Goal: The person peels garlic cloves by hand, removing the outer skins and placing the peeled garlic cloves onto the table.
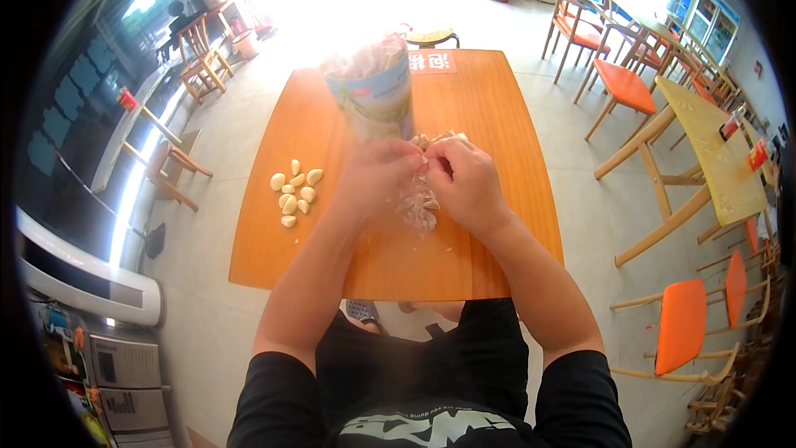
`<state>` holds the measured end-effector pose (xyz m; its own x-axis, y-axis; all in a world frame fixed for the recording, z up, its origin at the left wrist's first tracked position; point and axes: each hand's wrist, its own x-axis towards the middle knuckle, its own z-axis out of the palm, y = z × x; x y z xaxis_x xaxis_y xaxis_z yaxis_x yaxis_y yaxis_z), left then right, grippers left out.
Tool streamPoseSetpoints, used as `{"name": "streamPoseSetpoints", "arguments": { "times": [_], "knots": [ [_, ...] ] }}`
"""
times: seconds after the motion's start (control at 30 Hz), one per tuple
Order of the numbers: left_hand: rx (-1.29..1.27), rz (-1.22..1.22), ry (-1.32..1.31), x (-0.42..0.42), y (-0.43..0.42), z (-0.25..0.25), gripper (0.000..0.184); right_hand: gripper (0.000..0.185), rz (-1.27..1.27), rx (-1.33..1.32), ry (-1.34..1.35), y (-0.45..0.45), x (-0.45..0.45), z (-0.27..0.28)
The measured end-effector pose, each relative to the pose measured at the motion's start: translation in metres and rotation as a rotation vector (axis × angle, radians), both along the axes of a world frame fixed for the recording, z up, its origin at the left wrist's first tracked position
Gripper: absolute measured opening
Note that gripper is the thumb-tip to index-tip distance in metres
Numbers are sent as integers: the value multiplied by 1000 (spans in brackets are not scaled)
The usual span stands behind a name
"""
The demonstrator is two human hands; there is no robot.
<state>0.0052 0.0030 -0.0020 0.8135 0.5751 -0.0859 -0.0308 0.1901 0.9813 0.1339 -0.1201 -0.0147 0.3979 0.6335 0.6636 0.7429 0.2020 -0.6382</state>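
Note:
My left hand [375, 172] and my right hand [466, 181] meet above the middle of the table, fingertips pinched together on a small garlic clove [424, 161], which the fingers mostly cover. Below them lies a loose heap of papery garlic skins [417, 214]. Unpeeled garlic [450, 136] shows partly behind my right hand. To the left, several peeled garlic cloves [308, 194] form a small cluster on the wood. Just beyond my left hand stands a blue and green printed tub [373, 99] with a crumpled plastic bag in its top.
The wooden table [497, 241] reaches from my lap toward a stool [431, 37] at its far edge. A printed red label [433, 62] lies near that edge. Orange-seated chairs [623, 87] and a yellow table [721, 149] stand to the right, a wooden chair [201, 58] to the left.

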Motion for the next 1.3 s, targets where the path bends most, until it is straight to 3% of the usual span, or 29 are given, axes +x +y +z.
{"name": "streamPoseSetpoints", "arguments": {
  "times": [0.3,0.53,0.7,0.8,0.87,0.9,0.97,1.0,1.07,1.3],
  "knots": [
    [-123,-106,-71,-7,0,9,13,7,153,-126,354,-4,-3,11],
    [-153,-187,-84,-15,7,14,11,8,-14,-184,152,-4,6,6],
    [-128,-36,-173,-24,17,19,13,8,267,-327,124,-7,7,7],
    [53,39,-246,-29,28,16,14,11,344,-379,84,-9,12,5],
    [677,203,75,-30,31,15,14,13,317,-410,189,-8,12,2],
    [677,208,77,-32,32,16,14,15,282,-441,297,-8,12,0],
    [881,271,399,-36,34,19,16,18,233,-420,273,-5,14,0],
    [879,275,401,-37,36,19,16,20,181,-398,249,-5,15,0],
    [1126,281,790,-39,43,13,17,19,153,-370,203,-4,16,-2],
    [1344,377,857,-42,51,-3,16,18,93,-295,213,2,18,-9]
  ]
}}
